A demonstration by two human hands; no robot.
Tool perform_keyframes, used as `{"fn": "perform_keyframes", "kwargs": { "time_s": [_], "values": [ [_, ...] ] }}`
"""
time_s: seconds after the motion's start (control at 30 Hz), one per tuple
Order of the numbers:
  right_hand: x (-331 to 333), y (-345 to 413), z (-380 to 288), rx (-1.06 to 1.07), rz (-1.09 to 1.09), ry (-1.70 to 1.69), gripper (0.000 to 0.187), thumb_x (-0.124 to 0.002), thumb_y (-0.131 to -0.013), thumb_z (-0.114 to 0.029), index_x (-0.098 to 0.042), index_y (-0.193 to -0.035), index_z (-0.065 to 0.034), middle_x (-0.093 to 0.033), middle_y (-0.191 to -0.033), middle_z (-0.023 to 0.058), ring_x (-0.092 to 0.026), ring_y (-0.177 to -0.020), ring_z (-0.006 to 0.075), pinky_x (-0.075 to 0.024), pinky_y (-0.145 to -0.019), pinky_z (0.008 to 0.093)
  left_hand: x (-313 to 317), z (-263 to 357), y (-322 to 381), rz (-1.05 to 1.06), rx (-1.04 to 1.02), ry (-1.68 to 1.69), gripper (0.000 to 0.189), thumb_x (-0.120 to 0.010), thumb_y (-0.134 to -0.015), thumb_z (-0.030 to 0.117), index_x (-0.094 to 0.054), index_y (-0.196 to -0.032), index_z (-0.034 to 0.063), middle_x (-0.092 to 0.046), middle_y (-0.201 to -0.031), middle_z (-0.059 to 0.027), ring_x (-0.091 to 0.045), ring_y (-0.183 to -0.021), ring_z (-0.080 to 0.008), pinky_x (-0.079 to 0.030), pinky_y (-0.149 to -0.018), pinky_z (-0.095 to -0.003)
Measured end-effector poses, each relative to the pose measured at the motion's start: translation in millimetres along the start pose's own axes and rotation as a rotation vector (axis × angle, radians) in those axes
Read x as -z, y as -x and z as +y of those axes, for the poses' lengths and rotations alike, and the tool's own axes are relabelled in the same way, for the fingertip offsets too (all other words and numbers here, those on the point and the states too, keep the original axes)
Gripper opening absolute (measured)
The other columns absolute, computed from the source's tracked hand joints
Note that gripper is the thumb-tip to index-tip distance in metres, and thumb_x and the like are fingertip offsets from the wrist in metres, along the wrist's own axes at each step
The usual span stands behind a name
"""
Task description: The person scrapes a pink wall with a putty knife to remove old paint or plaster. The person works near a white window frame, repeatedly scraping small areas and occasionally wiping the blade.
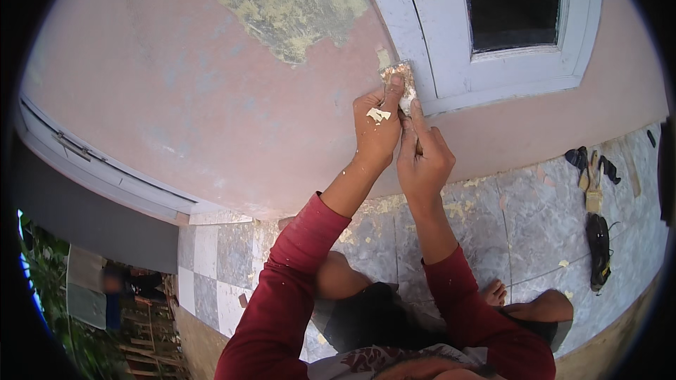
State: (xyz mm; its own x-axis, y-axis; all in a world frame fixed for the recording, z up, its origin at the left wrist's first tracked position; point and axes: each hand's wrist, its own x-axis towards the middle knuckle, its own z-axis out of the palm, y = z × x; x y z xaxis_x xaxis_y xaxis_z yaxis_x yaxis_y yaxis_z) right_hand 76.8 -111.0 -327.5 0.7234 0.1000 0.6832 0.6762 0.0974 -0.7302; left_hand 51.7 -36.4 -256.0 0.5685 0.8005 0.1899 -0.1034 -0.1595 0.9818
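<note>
My right hand (426,155) grips the handle of a paint scraper (406,71), its index finger laid along the lower blade. My left hand (372,140) holds the scraper's blade, the thumb pressed flat on it. Pale paint crumbs coat the blade. A cream paint flake (378,114) lies on the back of my left hand. The blade's tip is at the pink painted wall (222,100), close beside the white window frame (414,26). Just above the tip is a small pale scraped spot (384,56). Higher up, a large grey-and-yellow stripped patch (296,5) shows.
Paint flakes (459,203) litter the grey tiled floor (449,253) along the wall. At right lie a paintbrush (593,195) and a black elongated object (598,253). Another person (142,285) is in the background, lower left, near wooden slats (145,351).
</note>
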Motion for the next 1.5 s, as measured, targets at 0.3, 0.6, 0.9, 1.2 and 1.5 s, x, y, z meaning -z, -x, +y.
{"fn": "perform_keyframes", "kwargs": {
  "time_s": [0.3,0.6,0.9,1.2,1.5],
  "values": [
    [-1,4,-3,-0.011,-0.001,-0.011,0.049,-0.077,-0.095,0.002,-0.076,-0.142,-0.0103,-0.064,-0.071,0.0059,-0.055,-0.058,0.0111,-0.0441,-0.054,0.0303,4,-1,4,-0.009,-0.056,-0.006,0.053,-0.069,-0.111,0.039,-0.066,-0.070,0.0063,-0.055,-0.063,0.0045,-0.045,-0.058,-0.0049,-0.035,-0.053,-0.0273],
    [-13,-15,-3,0.034,0.016,-0.050,0.044,-0.075,-0.099,0.002,-0.075,-0.142,-0.0069,-0.067,-0.074,0.0078,-0.058,-0.060,0.0111,-0.0461,-0.056,0.0306,4,21,-13,0.003,-0.119,0.049,0.053,-0.070,-0.111,0.041,-0.068,-0.071,0.0052,-0.055,-0.062,0.0036,-0.045,-0.055,-0.0053,-0.035,-0.050,-0.0264],
    [-10,-28,-17,0.028,0.050,-0.043,0.042,-0.075,-0.098,0.000,-0.076,-0.139,-0.0056,-0.076,-0.086,0.0138,-0.072,-0.068,0.0180,-0.0530,-0.059,0.0319,-4,39,-10,-0.022,-0.098,0.025,0.052,-0.072,-0.110,0.037,-0.065,-0.069,0.0064,-0.053,-0.062,0.0049,-0.045,-0.058,-0.0057,-0.035,-0.051,-0.0270],
    [3,-14,-16,-0.002,-0.016,-0.032,0.044,-0.075,-0.097,-0.004,-0.075,-0.141,-0.0085,-0.070,-0.077,0.0094,-0.069,-0.063,0.0187,-0.0527,-0.057,0.0334,1,23,2,0.016,-0.085,-0.123,0.060,-0.069,-0.111,0.040,-0.061,-0.063,0.0046,-0.051,-0.059,0.0039,-0.042,-0.057,-0.0062,-0.033,-0.051,-0.0298],
    [-3,7,-10,0.049,-0.097,-0.022,0.044,-0.072,-0.100,0.003,-0.070,-0.144,0.0004,-0.077,-0.088,0.0161,-0.072,-0.071,0.0177,-0.0552,-0.065,0.0321,21,7,2,0.019,-0.162,-0.150,0.058,-0.070,-0.110,0.040,-0.063,-0.066,0.0019,-0.052,-0.057,0.0016,-0.044,-0.055,-0.0064,-0.035,-0.049,-0.0303]
  ]
}}
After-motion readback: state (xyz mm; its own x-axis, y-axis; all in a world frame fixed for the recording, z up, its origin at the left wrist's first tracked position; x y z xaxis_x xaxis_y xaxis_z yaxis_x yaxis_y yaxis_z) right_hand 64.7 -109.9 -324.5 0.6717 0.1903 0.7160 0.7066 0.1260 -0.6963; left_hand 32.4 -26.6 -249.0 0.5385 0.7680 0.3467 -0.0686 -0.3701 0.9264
